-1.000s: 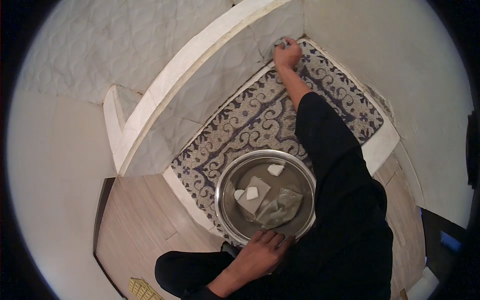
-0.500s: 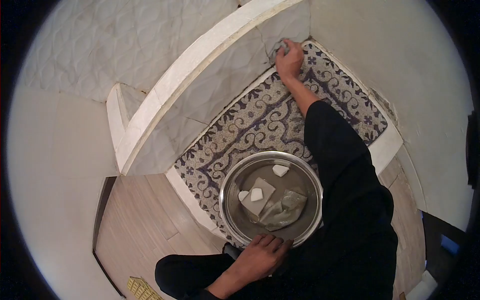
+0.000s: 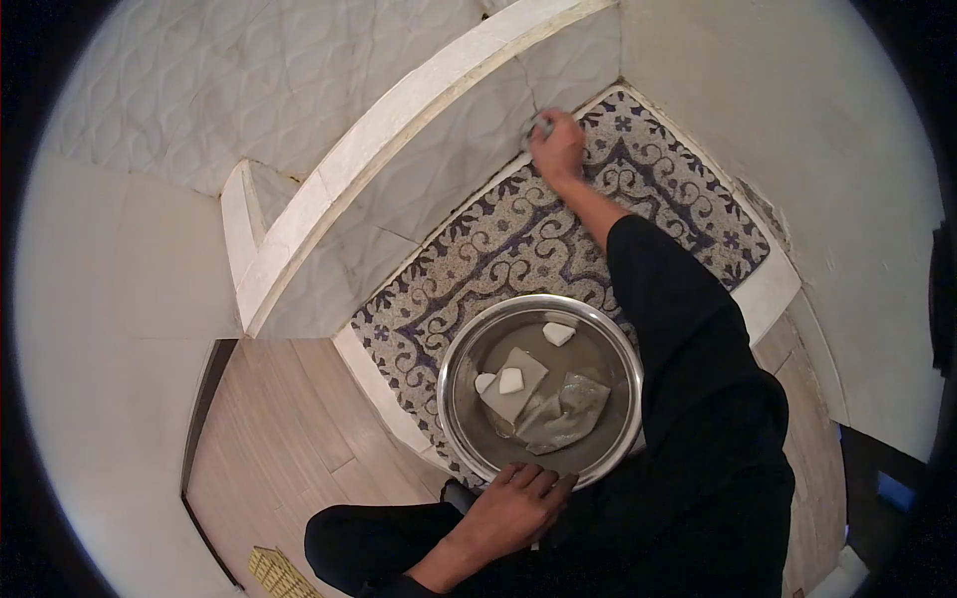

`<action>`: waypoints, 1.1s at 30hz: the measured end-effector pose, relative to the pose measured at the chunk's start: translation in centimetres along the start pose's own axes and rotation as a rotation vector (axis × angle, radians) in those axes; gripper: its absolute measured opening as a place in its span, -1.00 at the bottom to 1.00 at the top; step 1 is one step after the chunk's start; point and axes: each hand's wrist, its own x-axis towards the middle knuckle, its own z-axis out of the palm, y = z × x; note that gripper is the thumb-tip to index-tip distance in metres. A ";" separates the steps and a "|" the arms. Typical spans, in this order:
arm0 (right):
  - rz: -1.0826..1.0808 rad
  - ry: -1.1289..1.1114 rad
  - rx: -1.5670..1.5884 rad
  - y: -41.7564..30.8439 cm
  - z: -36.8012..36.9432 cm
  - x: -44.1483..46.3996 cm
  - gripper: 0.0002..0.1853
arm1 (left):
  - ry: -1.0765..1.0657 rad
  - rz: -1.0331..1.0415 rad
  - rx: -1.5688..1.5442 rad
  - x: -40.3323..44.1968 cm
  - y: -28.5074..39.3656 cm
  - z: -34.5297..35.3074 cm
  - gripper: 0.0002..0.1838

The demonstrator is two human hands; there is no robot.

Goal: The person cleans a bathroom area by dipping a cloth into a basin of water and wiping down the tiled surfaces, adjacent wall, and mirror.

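My right hand (image 3: pixel 559 147) is closed on a small grey cloth (image 3: pixel 539 129), held against the marbled tile face (image 3: pixel 469 140) of a curved low wall, just above the mat's edge. The fingers are somewhat blurred. Close to my body, my left hand (image 3: pixel 515 518) has its fingers curled over the near rim of a round metal basin (image 3: pixel 451 344). Cloudy water fills part of it. Inside lie a crumpled wet cloth (image 3: pixel 573 417), a flat grey rectangular piece (image 3: pixel 518 391) and several white chunks, one white chunk (image 3: pixel 558 333) being near the far side.
Under the basin lies a patterned mat (image 3: pixel 518 234) in a walled corner. The low wall has a white curved top (image 3: pixel 369 130). A plain wall (image 3: pixel 778 110) rises on the right. Wood-look floor (image 3: pixel 279 419) and a yellow woven object (image 3: pixel 279 573) are at the lower left.
My right hand has slid left and slightly down along the tile with the grey cloth. My left hand stays at the basin rim.
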 end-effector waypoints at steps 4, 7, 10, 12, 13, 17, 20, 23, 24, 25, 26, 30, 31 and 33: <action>0.168 -0.101 -0.005 -1.1 0.7 -1.0 -0.69 | -0.022 0.007 0.001 -0.1 0.5 -0.3 -0.45; 0.384 -0.015 0.004 -1.0 0.3 1.2 -0.67 | -0.025 0.013 -0.013 -0.5 1.3 -0.1 -0.45; 0.482 0.028 -0.037 -0.8 1.3 1.7 -0.65 | 0.050 0.031 -0.016 -1.4 1.4 0.4 -0.43; 0.309 0.042 -0.004 -0.7 2.0 0.4 -0.67 | 0.060 0.021 -0.017 -1.8 1.2 0.5 -0.42; 0.224 0.049 0.007 -1.3 1.8 -0.4 -0.67 | 0.030 0.002 -0.018 -1.9 1.2 0.5 -0.42; 0.108 0.161 0.022 -2.0 1.9 0.5 -0.69 | 0.029 -0.013 -0.017 -2.3 1.3 0.5 -0.40; 0.232 0.159 0.006 -1.5 2.6 0.6 -0.70 | -0.008 -0.009 0.006 -2.5 1.9 0.1 -0.39; 0.248 0.021 0.048 -2.9 1.5 -1.5 -0.72 | 0.119 0.063 0.011 -2.7 2.0 0.3 -0.38; 0.244 -0.038 0.070 -3.2 1.4 -2.2 -0.72 | 0.122 0.068 0.023 -2.7 2.0 0.5 -0.38; 0.209 0.039 0.077 -3.6 1.6 -2.1 -0.73 | 0.124 0.070 0.035 -2.8 1.9 0.7 -0.37; 0.172 0.112 0.085 -4.0 1.9 -1.7 -0.73 | 0.129 0.069 0.046 -2.8 1.9 0.8 -0.37; 0.247 0.205 0.030 -3.5 2.0 0.6 -0.72 | 0.120 0.055 0.060 -3.3 2.4 0.2 -0.37; 0.269 0.186 0.001 -3.5 2.0 0.5 -0.72 | 0.112 0.052 0.057 -3.3 2.4 0.2 -0.37; 0.296 0.063 0.033 -3.9 1.7 -1.1 -0.73 | 0.106 0.055 0.045 -3.3 2.5 0.2 -0.37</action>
